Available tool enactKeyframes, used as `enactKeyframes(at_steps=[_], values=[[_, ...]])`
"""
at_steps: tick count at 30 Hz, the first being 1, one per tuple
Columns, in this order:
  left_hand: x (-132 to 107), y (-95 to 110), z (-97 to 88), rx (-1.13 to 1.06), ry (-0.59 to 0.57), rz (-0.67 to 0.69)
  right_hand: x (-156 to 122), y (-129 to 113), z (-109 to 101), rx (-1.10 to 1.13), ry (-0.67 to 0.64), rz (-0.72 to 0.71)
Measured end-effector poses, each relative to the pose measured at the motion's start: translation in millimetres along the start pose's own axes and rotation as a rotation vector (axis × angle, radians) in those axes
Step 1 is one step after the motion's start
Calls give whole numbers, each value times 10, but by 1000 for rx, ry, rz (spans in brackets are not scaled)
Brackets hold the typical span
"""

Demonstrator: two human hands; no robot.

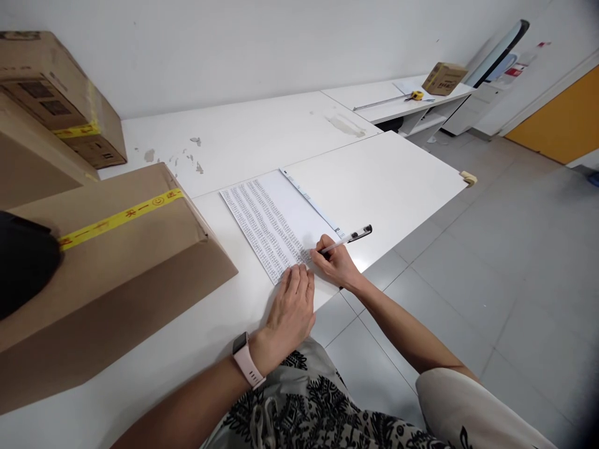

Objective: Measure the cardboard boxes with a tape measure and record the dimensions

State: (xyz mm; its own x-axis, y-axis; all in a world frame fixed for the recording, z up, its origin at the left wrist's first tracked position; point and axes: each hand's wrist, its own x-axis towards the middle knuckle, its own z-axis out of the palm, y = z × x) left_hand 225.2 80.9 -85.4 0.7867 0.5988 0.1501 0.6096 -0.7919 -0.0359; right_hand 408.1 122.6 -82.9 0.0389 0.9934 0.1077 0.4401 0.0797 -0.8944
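Across the middle of my feed I am seeing a smooth white table (pixel 384 168), its far part bearing ragged grey scuffs, with glossy grey floor tiles (pixel 449 280) spreading at right. A big brown cardboard box (pixel 131 262), sharp-edged and sealed with printed yellow tape (pixel 116 219), is filling the left side; a smaller carton (pixel 77 106) is sitting at upper left. Near the centre a thin white sheet (pixel 281 215) is lying flat on the table, its left part covered in bands of tiny dark writing, a narrow bluish strip (pixel 311 201) running along its right edge. Below it I am watching the left hand (pixel 292 305) resting palm down — fingers straight, close together, holding nothing, their tips on the sheet's near edge. The right hand (pixel 337 265) is pinching a slim white-and-black pen (pixel 349 238) over the sheet's lower right corner — whether the nib is touching I cannot tell. A pale pink, soft-looking watch strap (pixel 248 363) is circling the left wrist.
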Motion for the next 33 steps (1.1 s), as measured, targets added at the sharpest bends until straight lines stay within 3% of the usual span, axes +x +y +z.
enactKeyframes(at_steps=[33], values=[[-3, 0, -26, 38, 12, 6, -8, 6, -2, 14, -6, 6]])
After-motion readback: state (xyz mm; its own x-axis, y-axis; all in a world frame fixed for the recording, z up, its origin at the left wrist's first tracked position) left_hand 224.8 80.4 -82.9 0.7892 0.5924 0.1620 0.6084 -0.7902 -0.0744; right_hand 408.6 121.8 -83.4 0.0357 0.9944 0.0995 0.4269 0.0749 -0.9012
